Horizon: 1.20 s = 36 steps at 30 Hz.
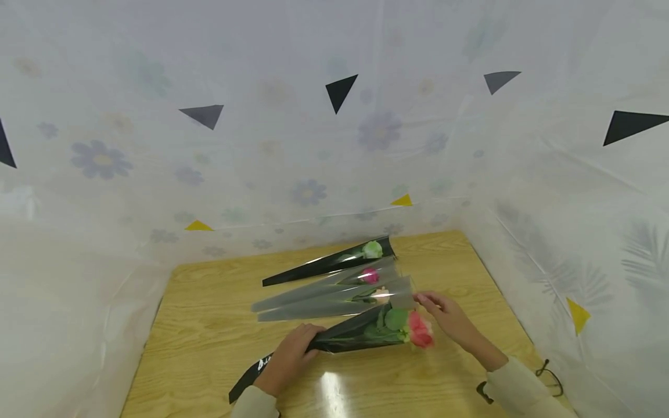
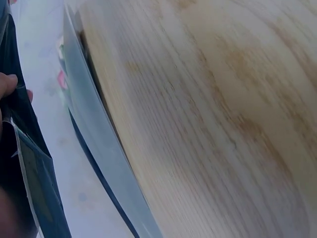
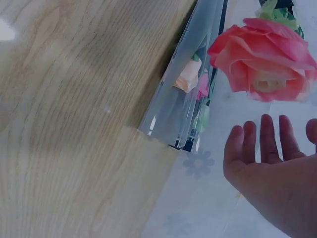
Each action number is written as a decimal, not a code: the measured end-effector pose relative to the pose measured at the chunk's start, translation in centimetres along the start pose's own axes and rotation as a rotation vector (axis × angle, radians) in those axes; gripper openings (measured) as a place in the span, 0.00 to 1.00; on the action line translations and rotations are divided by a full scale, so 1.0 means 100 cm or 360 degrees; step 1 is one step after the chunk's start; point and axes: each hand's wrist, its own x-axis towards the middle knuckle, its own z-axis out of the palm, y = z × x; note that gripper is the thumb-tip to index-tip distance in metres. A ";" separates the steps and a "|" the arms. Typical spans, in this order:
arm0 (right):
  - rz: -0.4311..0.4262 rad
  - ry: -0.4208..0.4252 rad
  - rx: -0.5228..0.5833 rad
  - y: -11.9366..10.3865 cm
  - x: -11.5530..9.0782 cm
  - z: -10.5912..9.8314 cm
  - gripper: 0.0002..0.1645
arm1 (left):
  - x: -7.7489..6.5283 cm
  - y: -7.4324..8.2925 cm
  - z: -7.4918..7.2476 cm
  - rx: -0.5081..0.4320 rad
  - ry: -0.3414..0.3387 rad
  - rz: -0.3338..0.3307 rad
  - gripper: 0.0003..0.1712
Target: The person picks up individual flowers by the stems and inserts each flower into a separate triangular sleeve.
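Note:
My left hand [image 1: 292, 355] grips a black flower sleeve [image 1: 342, 341] around its narrow part, its tail trailing to the lower left. At the sleeve's wide end a pink rose [image 1: 420, 330] with green leaves pokes out past the rim. In the left wrist view, fingertips [image 2: 7, 85] press the dark wrap. My right hand [image 1: 453, 320] is beside the rose with its fingers loosely spread, and the right wrist view shows a gap between them and the pink rose [image 3: 267, 59]. Nothing is in this hand.
Behind lie three wrapped flowers side by side: a peach one [image 1: 382, 295], a magenta one [image 1: 370, 275] and a pale green one [image 1: 373, 249]. A dark cord [image 1: 553, 380] is by the right sleeve. Pale patterned sheets [image 1: 313, 145] enclose the wooden table [image 1: 209, 325].

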 end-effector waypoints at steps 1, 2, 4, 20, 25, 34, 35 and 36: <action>0.0046 0.0000 0.0035 0.002 -0.002 -0.002 0.23 | -0.001 -0.002 -0.001 -0.0008 0.0005 -0.0020 0.21; 0.0078 -0.0031 0.0062 0.004 -0.004 -0.005 0.25 | -0.002 -0.003 -0.001 -0.0009 0.0011 -0.0035 0.21; 0.0147 -0.0160 0.0179 0.009 -0.008 -0.009 0.27 | -0.003 -0.006 -0.003 -0.0007 0.0016 -0.0061 0.20; 0.0213 -0.0311 0.0476 0.004 -0.014 -0.007 0.23 | 0.007 0.002 -0.006 0.0160 -0.0044 0.0048 0.31; 0.0173 -0.0280 0.0466 -0.003 -0.012 0.002 0.24 | 0.010 0.008 -0.005 0.0177 -0.0079 0.0083 0.32; 0.0114 -0.0342 0.0569 -0.010 -0.011 0.014 0.23 | 0.012 0.011 -0.005 0.0187 -0.0055 0.0148 0.33; 0.0107 -0.0346 0.0574 -0.011 -0.011 0.015 0.23 | 0.012 0.012 -0.004 0.0196 -0.0057 0.0156 0.33; 0.0098 -0.0353 0.0580 -0.011 -0.011 0.016 0.23 | 0.013 0.012 -0.004 0.0205 -0.0056 0.0163 0.33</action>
